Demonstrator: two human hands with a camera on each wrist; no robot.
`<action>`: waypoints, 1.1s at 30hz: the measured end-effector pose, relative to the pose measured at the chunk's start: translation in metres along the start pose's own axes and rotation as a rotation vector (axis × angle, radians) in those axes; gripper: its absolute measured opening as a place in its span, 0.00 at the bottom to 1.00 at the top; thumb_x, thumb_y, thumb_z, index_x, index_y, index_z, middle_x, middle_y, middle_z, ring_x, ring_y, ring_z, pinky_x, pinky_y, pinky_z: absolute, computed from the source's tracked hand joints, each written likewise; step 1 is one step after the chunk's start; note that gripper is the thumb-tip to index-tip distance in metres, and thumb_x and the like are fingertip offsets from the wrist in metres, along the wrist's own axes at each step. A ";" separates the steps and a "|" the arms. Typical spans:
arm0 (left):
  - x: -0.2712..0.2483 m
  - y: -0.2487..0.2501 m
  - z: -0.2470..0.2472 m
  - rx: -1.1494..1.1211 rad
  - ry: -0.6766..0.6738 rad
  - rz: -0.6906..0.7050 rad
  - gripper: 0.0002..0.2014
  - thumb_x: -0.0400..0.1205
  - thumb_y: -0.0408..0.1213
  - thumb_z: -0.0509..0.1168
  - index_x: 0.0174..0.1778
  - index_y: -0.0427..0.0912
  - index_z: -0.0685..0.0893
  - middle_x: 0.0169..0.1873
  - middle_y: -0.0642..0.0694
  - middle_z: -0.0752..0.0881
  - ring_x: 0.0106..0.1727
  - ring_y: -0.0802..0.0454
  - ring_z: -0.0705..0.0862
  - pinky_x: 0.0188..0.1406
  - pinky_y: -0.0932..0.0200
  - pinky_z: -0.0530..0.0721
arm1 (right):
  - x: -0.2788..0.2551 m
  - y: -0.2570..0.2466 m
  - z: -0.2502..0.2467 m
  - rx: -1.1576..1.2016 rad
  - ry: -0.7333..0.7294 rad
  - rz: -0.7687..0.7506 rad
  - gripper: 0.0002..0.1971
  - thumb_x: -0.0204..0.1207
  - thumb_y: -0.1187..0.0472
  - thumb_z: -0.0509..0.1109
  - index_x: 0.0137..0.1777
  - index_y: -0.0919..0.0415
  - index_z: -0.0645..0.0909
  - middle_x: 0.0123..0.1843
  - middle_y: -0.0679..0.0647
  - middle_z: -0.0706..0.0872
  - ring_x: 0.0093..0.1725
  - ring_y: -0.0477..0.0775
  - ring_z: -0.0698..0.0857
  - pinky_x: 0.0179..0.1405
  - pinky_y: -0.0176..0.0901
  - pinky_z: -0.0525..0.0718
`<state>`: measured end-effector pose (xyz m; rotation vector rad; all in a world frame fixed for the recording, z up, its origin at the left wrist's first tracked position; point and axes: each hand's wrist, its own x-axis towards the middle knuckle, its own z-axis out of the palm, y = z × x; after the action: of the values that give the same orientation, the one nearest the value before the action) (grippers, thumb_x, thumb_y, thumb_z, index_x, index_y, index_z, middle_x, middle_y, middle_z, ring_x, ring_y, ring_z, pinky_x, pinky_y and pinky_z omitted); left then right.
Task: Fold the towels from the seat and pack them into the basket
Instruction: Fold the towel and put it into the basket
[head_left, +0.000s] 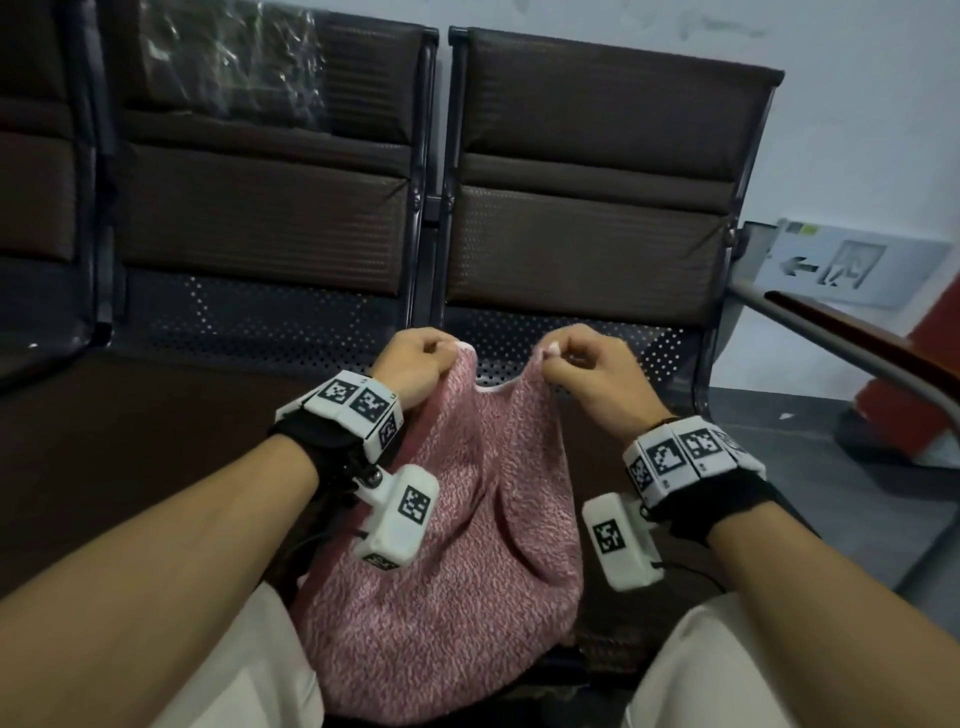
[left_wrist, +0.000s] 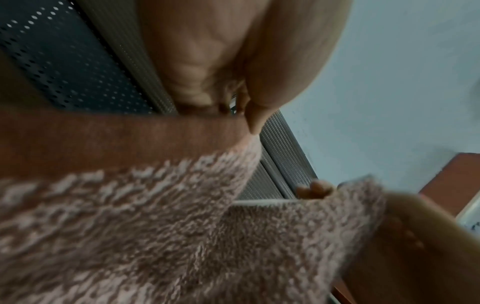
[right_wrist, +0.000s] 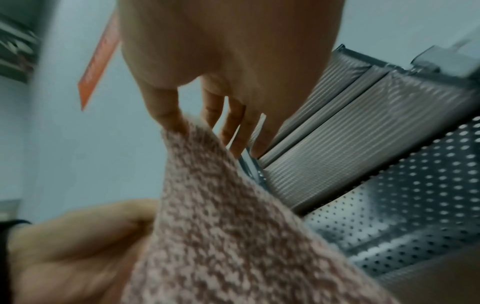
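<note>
Pink-and-white terry, a mottled towel (head_left: 441, 545) hangs between the person's two raised hands and spills down over the lap toward six o'clock. At about eleven o'clock of the cloth, the left hand (head_left: 415, 369) has its fingers curled over one upper corner, gripping it; at one o'clock the right hand (head_left: 587, 369) pinches the other upper corner between thumb and fingertips. The top edge sags in a shallow dip between the two fists, so the towel lies below and between both hands, touching each only at its corner. From the right wrist, the fingers (right_wrist: 166, 111) nip the fabric's tip while the rest falls away toward five o'clock. From the left wrist, the cloth (left_wrist: 130, 236) fills the lower half, the picture blurred. Beyond the hands, at twelve o'clock, stands a row of dark perforated metal seats (head_left: 587, 208) against a pale wall (head_left: 857, 104).
</note>
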<state>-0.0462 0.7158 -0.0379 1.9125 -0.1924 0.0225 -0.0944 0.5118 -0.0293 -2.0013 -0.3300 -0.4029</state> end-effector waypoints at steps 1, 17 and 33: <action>-0.002 0.001 0.001 -0.032 -0.029 0.021 0.09 0.82 0.36 0.64 0.54 0.40 0.88 0.47 0.42 0.89 0.46 0.53 0.88 0.49 0.58 0.86 | 0.000 -0.004 0.004 0.047 -0.024 -0.010 0.13 0.75 0.65 0.70 0.32 0.50 0.78 0.39 0.58 0.84 0.41 0.46 0.83 0.40 0.32 0.78; -0.032 0.017 -0.001 -0.274 -0.409 -0.082 0.13 0.84 0.38 0.61 0.58 0.38 0.86 0.34 0.45 0.81 0.28 0.59 0.77 0.34 0.64 0.83 | -0.005 -0.007 0.031 -0.093 0.005 0.072 0.13 0.66 0.52 0.80 0.34 0.55 0.79 0.26 0.49 0.82 0.26 0.42 0.76 0.28 0.39 0.74; -0.021 0.005 -0.018 0.159 0.093 0.189 0.12 0.79 0.35 0.59 0.31 0.48 0.80 0.27 0.50 0.79 0.32 0.53 0.75 0.35 0.57 0.72 | -0.009 -0.008 0.013 -0.823 -0.466 0.049 0.19 0.76 0.38 0.66 0.32 0.51 0.73 0.34 0.51 0.82 0.40 0.53 0.82 0.46 0.45 0.70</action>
<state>-0.0664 0.7341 -0.0297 2.0401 -0.3156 0.2600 -0.1035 0.5264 -0.0323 -2.9097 -0.4456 -0.0139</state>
